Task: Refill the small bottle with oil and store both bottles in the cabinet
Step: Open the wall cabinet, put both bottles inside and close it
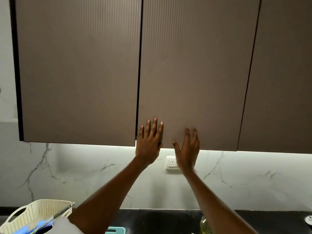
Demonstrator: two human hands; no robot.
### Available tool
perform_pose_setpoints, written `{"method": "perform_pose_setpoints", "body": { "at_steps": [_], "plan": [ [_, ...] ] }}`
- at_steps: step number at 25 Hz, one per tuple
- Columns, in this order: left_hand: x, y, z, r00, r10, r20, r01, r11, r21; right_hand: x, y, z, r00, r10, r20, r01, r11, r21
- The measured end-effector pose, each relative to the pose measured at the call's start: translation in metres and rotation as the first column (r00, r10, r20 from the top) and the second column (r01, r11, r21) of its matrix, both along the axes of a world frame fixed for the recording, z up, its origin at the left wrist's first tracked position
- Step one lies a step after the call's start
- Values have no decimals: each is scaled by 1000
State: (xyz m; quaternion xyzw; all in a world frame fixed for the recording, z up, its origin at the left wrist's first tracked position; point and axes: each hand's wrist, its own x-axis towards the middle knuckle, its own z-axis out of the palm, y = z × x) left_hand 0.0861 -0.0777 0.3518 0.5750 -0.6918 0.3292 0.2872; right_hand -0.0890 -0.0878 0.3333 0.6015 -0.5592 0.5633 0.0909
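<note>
Brown wall cabinet doors fill the upper view, all shut. My left hand point(149, 141) lies flat, fingers spread, on the lower left corner of the middle door point(194, 73). My right hand point(187, 149) is raised beside it at the same door's bottom edge, fingers apart, holding nothing. Part of a bottle with yellow oil point(205, 225) shows at the bottom on the black counter, partly hidden behind my right forearm. No small bottle is visible.
A cream perforated basket point(33, 215) with utensils and a blue item stands at the bottom left. A teal object point(116, 231) peeks in at the bottom edge. A white wall socket point(172, 163) sits on the marble backsplash under the cabinet.
</note>
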Motion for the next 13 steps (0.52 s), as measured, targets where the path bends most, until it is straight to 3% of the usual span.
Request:
{"method": "perform_pose_setpoints", "body": {
  "at_steps": [1,2,4,6,8,10,13],
  "plan": [
    [-1,-1,-1,1000,-1,0,1,1000,-1,8,5,-4,960,11,280,-23,999,37],
    [-1,-1,-2,1000,1,0,-1,1000,-4,15,8,-3,864,5,504,-51,996,77],
    [-1,-2,-2,1000,13,6,-13,1000,-18,26,11,8,683,-13,731,-99,989,110],
    [1,-2,-1,1000,25,11,-25,1000,-19,31,13,25,503,-32,864,-158,979,128],
    [-1,-2,-2,1000,27,7,-27,1000,-10,31,13,36,224,-82,971,-290,946,147],
    [-2,-1,-2,999,30,-10,-30,1000,-1,32,19,39,-47,-2,999,-454,891,-20],
    [-4,1,1,999,21,-29,-20,1000,17,32,26,36,-244,120,962,-517,824,-234]
  ]
}}
